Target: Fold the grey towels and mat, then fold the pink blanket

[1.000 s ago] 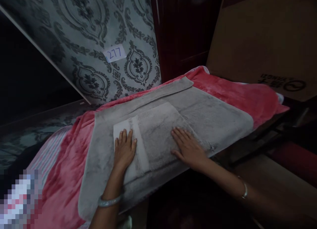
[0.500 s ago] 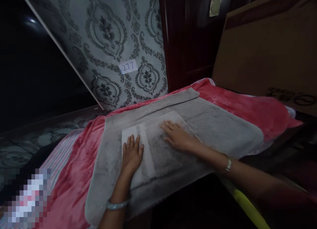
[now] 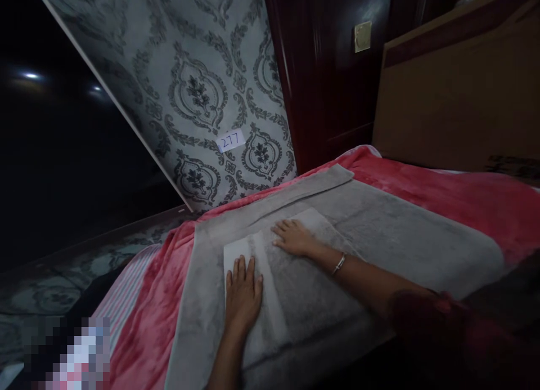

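A small folded grey towel (image 3: 295, 277) with a pale end band lies on top of a larger grey towel (image 3: 400, 232) spread over a pink blanket (image 3: 442, 193). My left hand (image 3: 243, 291) lies flat on the pale band at the folded towel's left end, fingers stretched out. My right hand (image 3: 293, 238) rests flat near the folded towel's far edge, fingers extended, with a thin bracelet (image 3: 338, 263) on its wrist. Neither hand holds anything.
Patterned wallpaper (image 3: 198, 92) with a paper label reading 277 (image 3: 231, 140) rises behind the bed. A dark wooden door frame (image 3: 320, 80) and a brown cardboard panel (image 3: 455, 103) stand at the right. A striped sheet (image 3: 122, 288) shows at the left.
My right hand has slid across the folded towel from its near right part to its far edge. My left hand has stayed on the pale band. The view has tilted upward.
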{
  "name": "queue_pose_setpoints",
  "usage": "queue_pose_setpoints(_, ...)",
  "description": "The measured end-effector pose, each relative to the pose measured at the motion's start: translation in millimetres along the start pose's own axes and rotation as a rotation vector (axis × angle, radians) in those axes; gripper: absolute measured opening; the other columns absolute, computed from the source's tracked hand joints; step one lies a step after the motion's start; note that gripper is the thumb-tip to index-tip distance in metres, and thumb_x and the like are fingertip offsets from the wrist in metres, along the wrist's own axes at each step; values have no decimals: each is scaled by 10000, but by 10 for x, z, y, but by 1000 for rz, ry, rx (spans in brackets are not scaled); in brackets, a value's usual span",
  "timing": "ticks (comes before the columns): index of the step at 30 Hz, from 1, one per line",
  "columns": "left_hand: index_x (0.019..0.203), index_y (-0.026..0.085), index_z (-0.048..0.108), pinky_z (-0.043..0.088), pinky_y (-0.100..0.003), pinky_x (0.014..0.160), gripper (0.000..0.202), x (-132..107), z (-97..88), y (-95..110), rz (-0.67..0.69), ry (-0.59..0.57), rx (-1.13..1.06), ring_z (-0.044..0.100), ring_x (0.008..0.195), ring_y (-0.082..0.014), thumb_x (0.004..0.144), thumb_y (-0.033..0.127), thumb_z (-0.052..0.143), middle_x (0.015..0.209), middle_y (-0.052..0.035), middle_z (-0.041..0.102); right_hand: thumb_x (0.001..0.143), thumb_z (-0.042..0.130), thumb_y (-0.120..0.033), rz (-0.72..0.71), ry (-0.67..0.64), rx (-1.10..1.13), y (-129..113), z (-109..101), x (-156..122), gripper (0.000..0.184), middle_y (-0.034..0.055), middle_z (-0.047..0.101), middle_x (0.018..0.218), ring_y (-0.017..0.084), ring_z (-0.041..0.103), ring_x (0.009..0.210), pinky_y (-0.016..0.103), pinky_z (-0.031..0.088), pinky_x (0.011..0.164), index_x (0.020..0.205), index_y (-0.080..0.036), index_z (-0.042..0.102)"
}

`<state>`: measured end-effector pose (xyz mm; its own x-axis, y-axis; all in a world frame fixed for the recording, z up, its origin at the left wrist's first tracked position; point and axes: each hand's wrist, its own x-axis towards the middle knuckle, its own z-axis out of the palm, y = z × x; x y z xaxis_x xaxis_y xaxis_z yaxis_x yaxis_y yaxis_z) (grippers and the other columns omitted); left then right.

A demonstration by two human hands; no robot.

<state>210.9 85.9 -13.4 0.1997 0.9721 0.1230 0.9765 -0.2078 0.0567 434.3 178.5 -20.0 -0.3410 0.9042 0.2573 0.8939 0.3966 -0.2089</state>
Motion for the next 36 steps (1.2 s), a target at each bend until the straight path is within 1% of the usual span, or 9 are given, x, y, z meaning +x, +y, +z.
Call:
queue_pose_setpoints(6,1519,172,393,153,-524,1223,564,1,-2,-9,-1,8,-47,158,1520,-271,990,358,336,1621,-137,245,985,328,-529,270,25,-15,823,-125,-247,599,128,391,1552,298,356,1428,562,300,1134,1481,-217,452)
queue_pose_setpoints(10,1486,162,447,166,-522,1220,543,-6,19,-17,-8,55,-94,185,1515,-285,980,344,368,1611,-154,285,974,295,-518,367,-17,93,1077,-102,-502,664,133,343,1576,290,298,1466,552,246,1176,1551,-190,333)
queue_pose_setpoints(13,1468,83,449,222,-530,1201,580,-10,72,-75,-147,166,-153,213,1504,-337,952,347,440,1593,-234,295,953,324,-504,370,7,179,1175,-49,-643,690,137,370,1559,282,292,1470,517,232,1201,1551,-161,331)
queue_pose_setpoints(16,1462,23,418,292,-498,1182,647,15,120,-197,-289,264,-322,310,1468,-345,904,332,526,1544,-279,362,914,384,-523,355,55,299,1229,-23,-767,735,137,372,1555,291,324,1455,481,256,1207,1543,-145,351)
queue_pose_setpoints(20,1406,111,497,327,-424,1180,561,71,62,-355,-396,290,-721,444,1399,-269,866,250,566,1465,-178,522,872,459,-561,323,72,512,1209,-56,-969,822,128,351,1566,295,359,1436,443,285,1204,1550,-113,336)
queue_pose_setpoints(24,1355,146,528,468,-361,1070,462,39,-121,-421,-564,291,-1255,603,1246,-218,898,209,549,1350,-138,633,852,514,-519,338,98,672,1136,-82,-1129,800,115,428,1523,299,424,1395,468,325,1180,1545,-152,355)
queue_pose_setpoints(27,1209,115,617,563,-331,923,352,-58,-228,-429,-639,175,-1497,718,1024,-219,865,191,618,1105,-136,745,843,524,-500,332,146,779,1080,-87,-1183,761,113,460,1502,297,436,1388,474,341,1171,1517,-167,409)
queue_pose_setpoints(30,1063,115,674,604,-336,805,310,-164,-260,-435,-626,30,-1617,749,872,-242,768,188,734,903,-115,771,834,538,-523,338,178,875,1023,-103,-1205,742,123,493,1476,307,456,1371,484,376,1147,1486,-178,452)
queue_pose_setpoints(36,1084,144,686,617,-377,809,340,-283,-254,-477,-661,-86,-1707,751,875,-269,756,217,734,915,-94,777,832,544,-537,339,205,957,950,-154,-1206,714,116,545,1431,303,509,1325,490,420,1112,1454,-191,481)
